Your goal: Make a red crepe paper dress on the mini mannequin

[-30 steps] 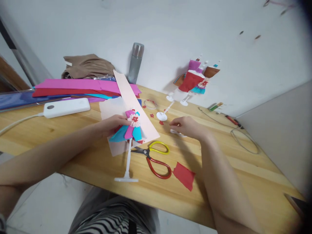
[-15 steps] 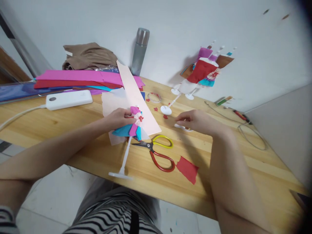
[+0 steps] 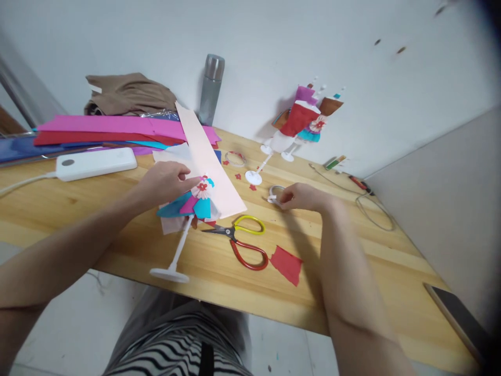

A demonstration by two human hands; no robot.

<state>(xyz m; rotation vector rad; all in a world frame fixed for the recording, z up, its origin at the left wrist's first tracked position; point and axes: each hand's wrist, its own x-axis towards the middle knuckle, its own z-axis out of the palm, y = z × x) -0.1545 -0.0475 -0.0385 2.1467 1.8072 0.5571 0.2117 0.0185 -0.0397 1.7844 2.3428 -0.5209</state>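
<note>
A small white dress-form stand (image 3: 182, 243) leans near the table's front edge, dressed in blue and magenta paper with a pale pleated rosette (image 3: 201, 189) and a red flower at its centre. My left hand (image 3: 166, 181) is at its upper part, thumb against it beside the rosette; some fingertips are hidden. Farther right, my right hand (image 3: 303, 197) has its fingers closed on the edge of a white tape roll (image 3: 276, 191), held low over the wood. Between the hands lie open scissors (image 3: 230, 232) with yellow and red handles, and a red paper scrap (image 3: 287, 265).
Dressed mini forms (image 3: 299, 120) stand at the back wall. Small red paper flowers (image 3: 238, 176) and a ring-shaped roll (image 3: 235, 158) lie mid-table. Pale paper strip (image 3: 211, 162), coloured sheets (image 3: 109, 125), power bank (image 3: 97, 163), flask (image 3: 211, 89) and brown cloth (image 3: 131, 94) are left; a phone (image 3: 456, 318) lies right.
My right hand has taken the tape roll's edge and tilted it up. My left hand has shifted up on the dressed stand, uncovering the rosette's side. The view has swung to the right.
</note>
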